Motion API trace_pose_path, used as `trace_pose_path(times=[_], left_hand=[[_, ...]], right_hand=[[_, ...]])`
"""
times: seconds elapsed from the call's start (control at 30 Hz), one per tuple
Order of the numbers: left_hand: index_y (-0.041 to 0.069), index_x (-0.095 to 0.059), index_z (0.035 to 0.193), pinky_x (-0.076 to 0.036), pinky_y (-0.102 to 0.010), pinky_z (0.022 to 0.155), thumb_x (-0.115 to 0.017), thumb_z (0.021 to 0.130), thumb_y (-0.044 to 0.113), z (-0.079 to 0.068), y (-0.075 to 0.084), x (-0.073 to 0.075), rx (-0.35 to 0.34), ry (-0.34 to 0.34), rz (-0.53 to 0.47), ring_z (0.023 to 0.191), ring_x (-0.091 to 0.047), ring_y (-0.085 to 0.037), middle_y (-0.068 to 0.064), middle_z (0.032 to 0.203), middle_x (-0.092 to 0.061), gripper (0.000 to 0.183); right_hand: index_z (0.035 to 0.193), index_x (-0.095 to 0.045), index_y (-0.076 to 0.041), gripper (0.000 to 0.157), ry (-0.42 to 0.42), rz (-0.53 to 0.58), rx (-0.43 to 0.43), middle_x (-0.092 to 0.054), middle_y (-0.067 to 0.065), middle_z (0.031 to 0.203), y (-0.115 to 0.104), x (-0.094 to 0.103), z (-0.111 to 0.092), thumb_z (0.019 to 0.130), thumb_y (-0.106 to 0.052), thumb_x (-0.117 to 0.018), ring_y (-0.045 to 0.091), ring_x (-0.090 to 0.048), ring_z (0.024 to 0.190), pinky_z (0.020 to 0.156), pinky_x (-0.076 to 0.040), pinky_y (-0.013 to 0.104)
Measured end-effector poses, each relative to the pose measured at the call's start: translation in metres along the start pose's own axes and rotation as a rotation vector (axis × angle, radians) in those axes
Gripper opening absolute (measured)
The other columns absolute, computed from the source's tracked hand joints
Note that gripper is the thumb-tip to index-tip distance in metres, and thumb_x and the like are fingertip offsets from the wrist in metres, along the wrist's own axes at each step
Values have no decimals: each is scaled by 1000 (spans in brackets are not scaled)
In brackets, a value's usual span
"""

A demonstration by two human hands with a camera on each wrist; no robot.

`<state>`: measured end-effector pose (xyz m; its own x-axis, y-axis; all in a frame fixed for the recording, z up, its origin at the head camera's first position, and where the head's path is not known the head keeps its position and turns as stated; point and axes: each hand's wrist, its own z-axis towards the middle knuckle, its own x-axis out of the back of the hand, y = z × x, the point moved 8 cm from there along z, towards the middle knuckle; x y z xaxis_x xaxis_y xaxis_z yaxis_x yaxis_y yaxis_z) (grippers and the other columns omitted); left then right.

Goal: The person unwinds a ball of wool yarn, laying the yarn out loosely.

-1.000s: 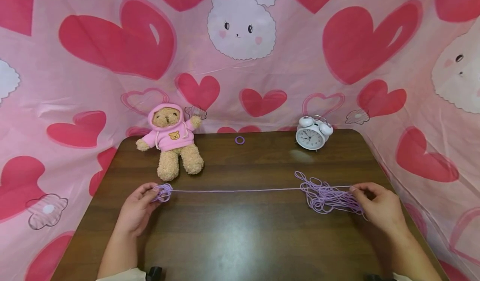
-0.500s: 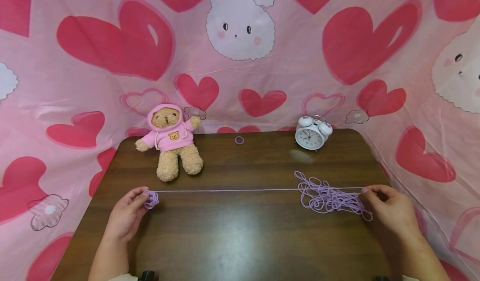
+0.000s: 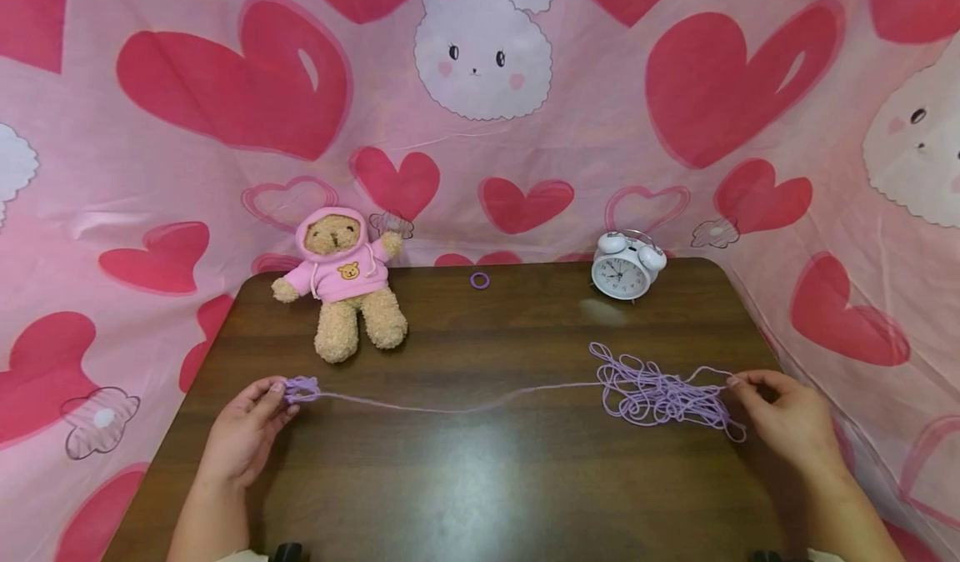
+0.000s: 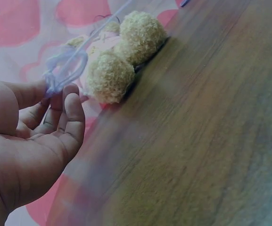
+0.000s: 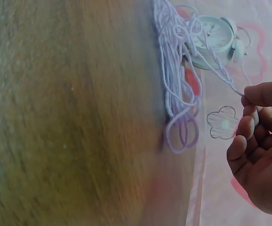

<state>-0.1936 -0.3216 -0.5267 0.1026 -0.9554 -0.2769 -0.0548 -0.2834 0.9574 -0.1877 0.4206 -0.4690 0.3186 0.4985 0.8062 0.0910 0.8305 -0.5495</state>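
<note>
At the table's left side my left hand (image 3: 251, 429) pinches a small looped bundle of purple cord (image 3: 303, 389) between thumb and fingers. From that bundle a slack strand (image 3: 442, 411) runs across to a loose tangled pile of the same cord (image 3: 660, 399) on the right of the table. My right hand (image 3: 787, 416) pinches a strand beside the pile with thumb and index finger. In the right wrist view the pinched cord (image 5: 230, 84) slopes up to the pile. In the left wrist view the loops (image 4: 66, 70) stand up from the fingertips.
A teddy bear (image 3: 341, 287) in a pink hoodie sits at the back left of the brown table (image 3: 465, 487). A purple ring (image 3: 479, 280) lies at the back middle, and a white alarm clock (image 3: 622, 266) stands back right. Pink heart-print cloth (image 3: 525, 145) hangs behind.
My left hand has moved left and slightly down with its bundle, and my right hand has moved right. The strand between them, taut earlier, now sags.
</note>
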Motion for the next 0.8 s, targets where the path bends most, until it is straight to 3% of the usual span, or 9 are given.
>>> trace_pose_path(times=[0.33,0.5,0.8], left_hand=[[13,-65,110,-56,-22,83,-51,109,11,-1,1,4,-3,1,-14,93,-68,-9,3,101,-69,14],[13,-65,110,-56,-23,82,-53,108,8,-3,1,3,-9,7,-20,92,-67,-8,3,101,-68,14],[14,-65,112,-56,-22,78,-53,108,6,-5,-1,1,-6,7,-25,89,-66,-8,3,100,-69,15]], right_hand=[[95,-77,-6,24,-41,-41,38,-75,9,82,10,-5,1,95,-29,-73,0,-54,69,58,-40,21],[100,-76,-3,30,-127,-86,5,-74,9,83,21,-15,1,98,-33,-70,15,-58,71,57,-42,27],[97,-74,-3,27,-193,-145,21,-73,9,82,26,-21,2,98,-28,-68,19,-60,71,62,-45,37]])
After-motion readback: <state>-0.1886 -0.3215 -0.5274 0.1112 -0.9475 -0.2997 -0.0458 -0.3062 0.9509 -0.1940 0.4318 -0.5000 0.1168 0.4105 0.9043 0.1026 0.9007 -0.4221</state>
